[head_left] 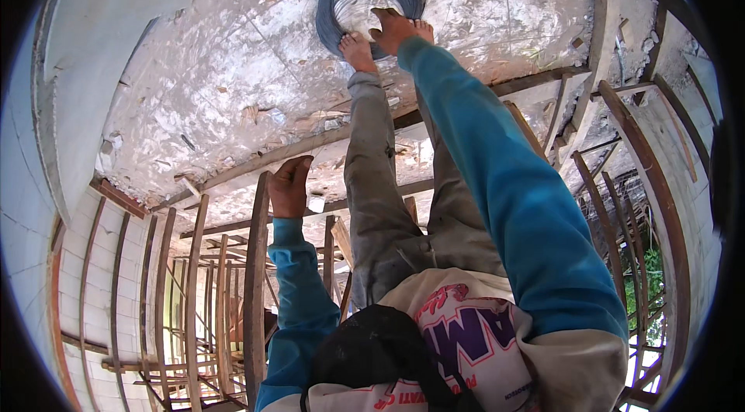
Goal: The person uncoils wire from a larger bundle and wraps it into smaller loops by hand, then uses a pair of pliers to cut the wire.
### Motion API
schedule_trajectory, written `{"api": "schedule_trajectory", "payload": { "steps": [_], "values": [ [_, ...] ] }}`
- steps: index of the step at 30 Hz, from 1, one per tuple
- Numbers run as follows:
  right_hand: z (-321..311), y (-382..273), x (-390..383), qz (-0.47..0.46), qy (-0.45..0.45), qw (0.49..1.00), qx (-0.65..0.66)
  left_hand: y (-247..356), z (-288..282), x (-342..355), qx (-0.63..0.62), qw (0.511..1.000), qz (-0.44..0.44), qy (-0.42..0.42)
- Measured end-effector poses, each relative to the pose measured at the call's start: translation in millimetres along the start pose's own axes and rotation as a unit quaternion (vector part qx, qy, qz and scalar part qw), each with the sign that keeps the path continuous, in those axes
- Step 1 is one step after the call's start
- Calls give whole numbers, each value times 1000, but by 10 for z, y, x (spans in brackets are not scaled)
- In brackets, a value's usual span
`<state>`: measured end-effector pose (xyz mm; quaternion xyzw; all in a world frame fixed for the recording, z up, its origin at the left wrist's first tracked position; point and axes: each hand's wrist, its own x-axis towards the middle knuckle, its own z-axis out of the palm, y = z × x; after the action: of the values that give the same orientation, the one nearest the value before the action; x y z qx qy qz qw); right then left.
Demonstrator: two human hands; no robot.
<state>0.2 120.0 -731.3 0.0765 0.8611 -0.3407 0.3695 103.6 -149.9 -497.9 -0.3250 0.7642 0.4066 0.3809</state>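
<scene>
I look straight down my body at a worn, white-stained plywood deck (233,78). A coil of grey-blue wire (335,1) lies on it just past my bare feet (356,52). My right hand (390,27), in a blue sleeve, reaches down to the coil's near side, and its fingers close over the strands. At my left side, my left hand (290,187) grips the top of an upright wooden post (255,288) at the deck's edge.
Past the deck's edge, timber props and cross beams (194,296) drop away beside a white block wall (85,280). More curved-looking timbers (628,179) stand on the right, with greenery (648,272) below. A concrete wall (93,39) borders the deck on the left.
</scene>
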Motion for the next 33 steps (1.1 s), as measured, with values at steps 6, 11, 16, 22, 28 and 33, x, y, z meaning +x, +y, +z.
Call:
{"api": "schedule_trajectory", "payload": {
  "steps": [6,11,16,22,28,33],
  "values": [
    [661,838,-60,17,-84,977,-195,-261,-205,-29,48,994,3,103],
    [1229,2287,252,-70,231,935,-258,70,-110,161,-40,995,29,87],
    [787,1271,-177,-124,22,978,-167,74,-153,-60,2,992,21,124],
    [-113,368,-806,-36,-82,995,42,37,-72,183,106,989,64,81],
    [-113,623,-448,-63,128,990,-9,-3,-150,623,212,969,103,79],
    [-765,657,-108,-5,-27,995,-101,27,-375,928,159,968,114,158]
  ]
}}
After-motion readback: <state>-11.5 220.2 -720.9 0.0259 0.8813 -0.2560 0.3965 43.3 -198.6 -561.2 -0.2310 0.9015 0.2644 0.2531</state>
